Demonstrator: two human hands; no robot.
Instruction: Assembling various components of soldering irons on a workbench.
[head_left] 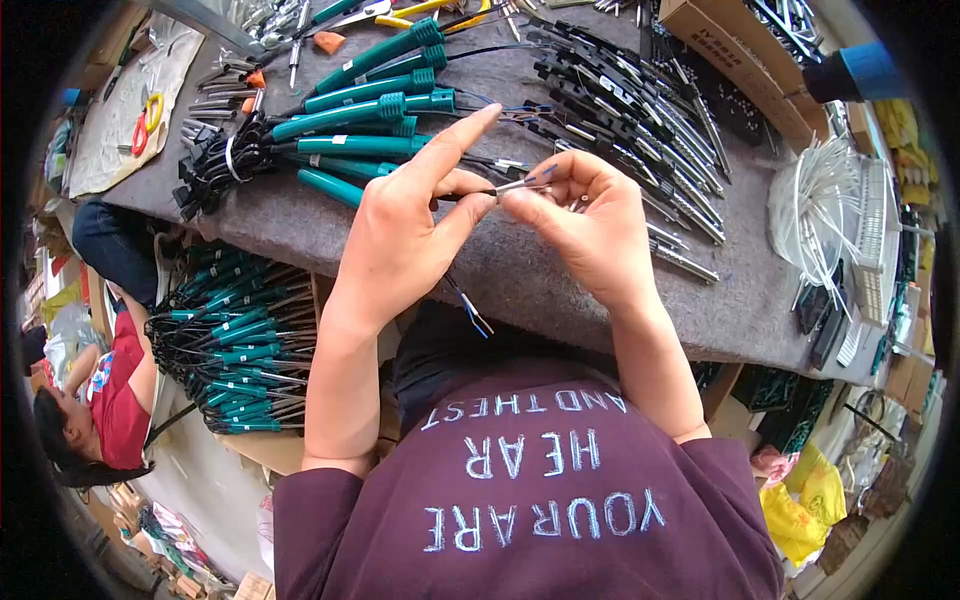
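Observation:
Above the near part of the table, my left hand [400,235] pinches a thin dark cable between thumb and fingers, with its index finger pointing up and away. Loose wire ends [472,312] of blue, brown and white hang below that hand. My right hand [592,225] meets it fingertip to fingertip, pinching a thin wire [541,174] with a blue and silvery part. A few tiny metal pieces [577,204] show among the right hand's curled fingers. Just beyond my left hand lie several teal soldering-iron handles [345,146], with their black cords bundled by a white tie.
Rows of black parts with metal rods [635,110] cover the table's right half. A cardboard box [735,65] and a bag of white ties [815,205] stand farther right. Orange-handled scissors [147,123] lie at left. More teal handles [240,340] fill a box below; a person sits nearby.

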